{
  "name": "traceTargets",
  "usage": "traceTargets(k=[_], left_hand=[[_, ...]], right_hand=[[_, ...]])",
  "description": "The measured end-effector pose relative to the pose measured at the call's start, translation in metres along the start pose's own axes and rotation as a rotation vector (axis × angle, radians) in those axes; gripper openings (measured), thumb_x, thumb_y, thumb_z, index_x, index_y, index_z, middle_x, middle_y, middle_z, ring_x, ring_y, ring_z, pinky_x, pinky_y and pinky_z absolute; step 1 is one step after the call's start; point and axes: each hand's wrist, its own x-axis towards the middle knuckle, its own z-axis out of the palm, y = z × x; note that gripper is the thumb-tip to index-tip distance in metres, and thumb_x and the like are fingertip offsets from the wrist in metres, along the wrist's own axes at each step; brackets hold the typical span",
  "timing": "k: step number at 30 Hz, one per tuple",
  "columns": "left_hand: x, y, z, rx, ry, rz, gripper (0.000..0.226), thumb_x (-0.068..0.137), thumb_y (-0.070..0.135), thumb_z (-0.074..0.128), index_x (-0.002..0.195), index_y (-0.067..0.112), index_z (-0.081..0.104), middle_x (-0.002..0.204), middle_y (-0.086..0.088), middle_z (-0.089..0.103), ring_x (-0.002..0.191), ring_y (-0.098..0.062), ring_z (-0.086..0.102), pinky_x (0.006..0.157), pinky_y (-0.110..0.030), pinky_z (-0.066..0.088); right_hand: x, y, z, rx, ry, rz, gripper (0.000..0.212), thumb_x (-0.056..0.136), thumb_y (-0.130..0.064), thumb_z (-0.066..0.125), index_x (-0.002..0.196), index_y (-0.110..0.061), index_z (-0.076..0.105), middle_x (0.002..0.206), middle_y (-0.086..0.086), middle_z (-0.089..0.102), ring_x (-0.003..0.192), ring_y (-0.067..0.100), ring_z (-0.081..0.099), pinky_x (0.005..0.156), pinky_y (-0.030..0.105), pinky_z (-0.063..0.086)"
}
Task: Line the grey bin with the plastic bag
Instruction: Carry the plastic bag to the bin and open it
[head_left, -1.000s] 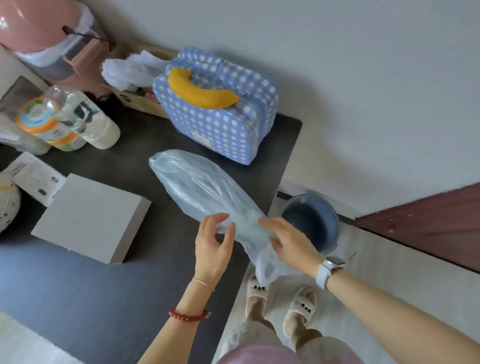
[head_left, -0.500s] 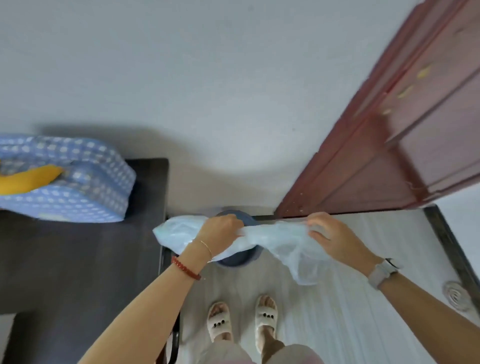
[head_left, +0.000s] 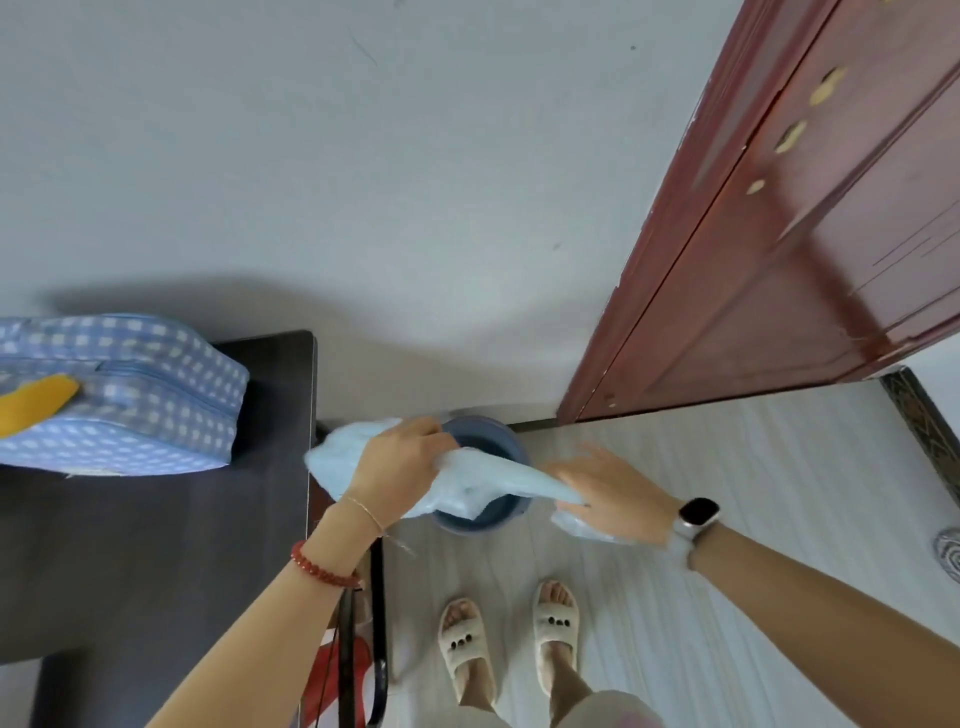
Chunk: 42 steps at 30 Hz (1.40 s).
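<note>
The grey-blue round bin (head_left: 496, 517) stands on the floor against the wall, between the dark table and the door. A pale blue plastic bag (head_left: 483, 480) is stretched across and above its opening. My left hand (head_left: 397, 462) grips the bag's left part over the bin's near-left rim. My right hand (head_left: 615, 493) is to the right of the bin, blurred, with fingers spread over the bag's right end (head_left: 576, 525); whether it grips the plastic I cannot tell.
A dark table (head_left: 156, 545) sits at the left with a blue checked bag (head_left: 119, 395) on it. A red-brown door (head_left: 779, 260) stands at the right. Black straps (head_left: 358, 654) hang off the table edge. My slippered feet (head_left: 509, 639) stand on light floorboards.
Both hands have lowered the bag closer to the bin. The right hand has opened its fingers and slid along the bag's right end; the bag is stretched thinner.
</note>
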Motion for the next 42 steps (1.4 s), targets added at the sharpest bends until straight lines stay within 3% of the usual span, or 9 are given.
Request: traceTargets(k=[2, 6, 10, 14, 18, 21, 26, 32, 42], left_hand=[[0.002, -0.020, 0.017, 0.047, -0.052, -0.044, 0.039, 0.067, 0.024, 0.038, 0.085, 0.020, 0.073, 0.077, -0.004, 0.072, 0.069, -0.029, 0.068, 0.066, -0.034, 0.055], [0.013, -0.023, 0.057, -0.229, -0.159, -0.232, 0.078, 0.079, 0.048, 0.059, 0.144, 0.023, 0.023, 0.144, -0.006, 0.038, 0.135, -0.028, 0.033, 0.113, -0.042, 0.027], [0.035, -0.006, 0.087, -0.269, -0.111, -0.318, 0.094, 0.080, 0.051, 0.059, 0.146, 0.021, 0.000, 0.157, -0.004, 0.013, 0.146, -0.026, 0.001, 0.120, -0.041, 0.009], [0.065, 0.000, 0.121, -0.369, -0.310, -0.400, 0.088, 0.076, 0.056, 0.058, 0.144, 0.024, 0.013, 0.152, -0.004, 0.026, 0.142, -0.030, 0.019, 0.116, -0.047, 0.024], [0.069, 0.009, 0.118, -0.846, -0.276, -0.429, 0.082, 0.077, 0.039, 0.068, 0.142, 0.018, 0.022, 0.147, -0.004, 0.035, 0.135, -0.025, 0.034, 0.116, -0.040, 0.026], [0.053, -0.002, 0.126, -0.818, -0.060, -0.566, 0.081, 0.080, 0.037, 0.066, 0.144, 0.023, 0.019, 0.151, -0.003, 0.028, 0.137, -0.023, 0.029, 0.115, -0.044, 0.028], [0.033, -0.027, 0.151, -0.400, 0.243, -0.657, 0.056, 0.089, 0.035, 0.051, 0.139, 0.018, 0.032, 0.145, -0.007, 0.038, 0.135, -0.025, 0.032, 0.110, -0.046, 0.032], [0.045, -0.072, 0.208, -0.176, 0.248, -0.651, 0.051, 0.086, 0.032, 0.041, 0.129, 0.006, 0.048, 0.133, -0.021, 0.053, 0.125, -0.039, 0.048, 0.099, -0.056, 0.044], [0.064, -0.150, 0.322, -0.104, 0.254, -0.675, 0.049, 0.088, 0.030, 0.041, 0.130, 0.006, 0.046, 0.135, -0.020, 0.051, 0.127, -0.036, 0.045, 0.101, -0.053, 0.041]], right_hand=[[-0.008, 0.009, -0.002, 0.211, -0.071, 0.069, 0.039, 0.085, -0.023, 0.058, 0.123, -0.020, 0.048, 0.096, -0.010, 0.054, 0.079, 0.015, 0.054, 0.078, 0.028, 0.042], [-0.001, 0.019, -0.007, 0.677, 0.026, 0.177, 0.044, 0.083, -0.017, 0.063, 0.117, -0.038, 0.045, 0.106, -0.025, 0.051, 0.088, -0.009, 0.054, 0.075, 0.003, 0.041], [0.016, 0.024, -0.010, 1.112, 0.231, 0.309, 0.035, 0.082, -0.006, 0.061, 0.098, -0.036, 0.058, 0.101, -0.010, 0.059, 0.091, 0.008, 0.058, 0.071, 0.010, 0.049], [0.031, 0.025, -0.010, 1.449, 0.089, 0.316, 0.032, 0.071, -0.019, 0.065, 0.102, -0.026, 0.063, 0.109, 0.001, 0.060, 0.098, 0.019, 0.058, 0.078, 0.027, 0.049], [0.049, 0.035, 0.006, 0.869, 0.335, 0.355, 0.015, 0.083, -0.018, 0.063, 0.098, -0.018, 0.063, 0.104, 0.001, 0.057, 0.095, 0.015, 0.055, 0.085, 0.013, 0.043], [0.062, 0.044, 0.020, 0.434, 0.581, 0.268, 0.018, 0.083, -0.017, 0.063, 0.091, -0.001, 0.064, 0.104, 0.011, 0.052, 0.091, 0.011, 0.050, 0.071, 0.003, 0.037], [0.095, 0.044, 0.050, 0.489, 0.515, 0.099, 0.030, 0.085, -0.029, 0.050, 0.092, -0.002, 0.061, 0.096, 0.013, 0.063, 0.090, -0.003, 0.046, 0.080, -0.002, 0.038], [0.133, 0.037, 0.103, 0.717, 0.442, 0.056, 0.039, 0.087, -0.024, 0.054, 0.123, -0.009, 0.051, 0.109, -0.027, 0.047, 0.102, -0.019, 0.045, 0.089, -0.002, 0.034], [0.191, 0.092, 0.267, 0.679, 0.330, 0.069, 0.029, 0.089, -0.029, 0.050, 0.114, -0.015, 0.054, 0.106, -0.006, 0.053, 0.095, -0.011, 0.048, 0.082, -0.004, 0.033]])
